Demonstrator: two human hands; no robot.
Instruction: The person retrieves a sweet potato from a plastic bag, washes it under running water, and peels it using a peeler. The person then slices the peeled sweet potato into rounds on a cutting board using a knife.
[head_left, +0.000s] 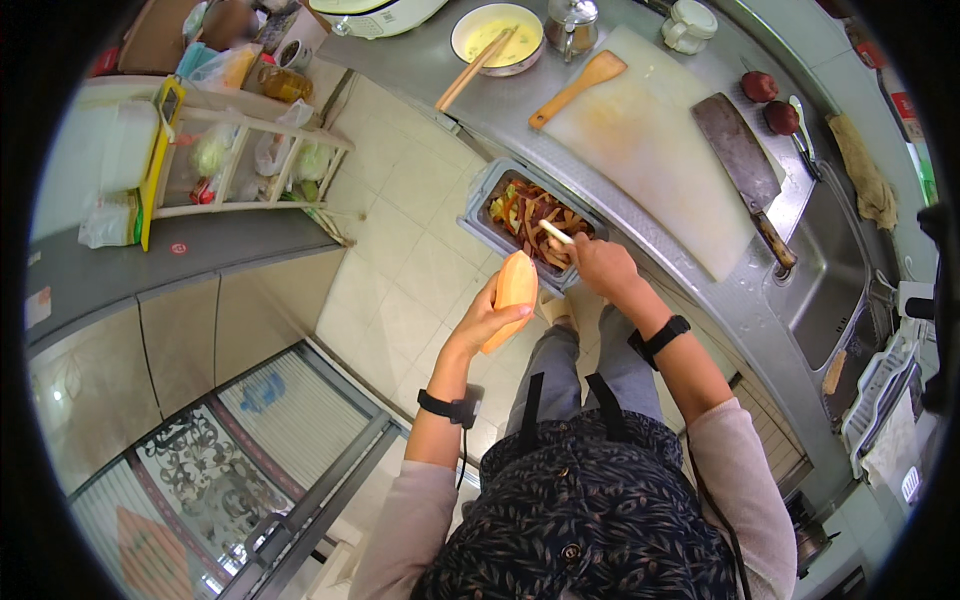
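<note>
My left hand (480, 315) is wrapped around a peeled orange sweet potato (517, 289), held upright beside the near end of a grey plastic bin (480, 217). Over the bin, my right hand (604, 262) grips a tool with a white handle (555, 231), perhaps a peeler; its working end cannot be made out. Reddish-brown peels and vegetable scraps (534, 210) lie in the bin, which sits against the counter's front edge.
On the steel counter lie a white cutting board (637, 142), a wooden spatula (581, 86) and a cleaver (739, 154) beside the sink (817, 277). Behind them are a bowl of yellow liquid (480, 37) with chopsticks and a metal pot (571, 28). A vegetable rack (240, 161) stands left.
</note>
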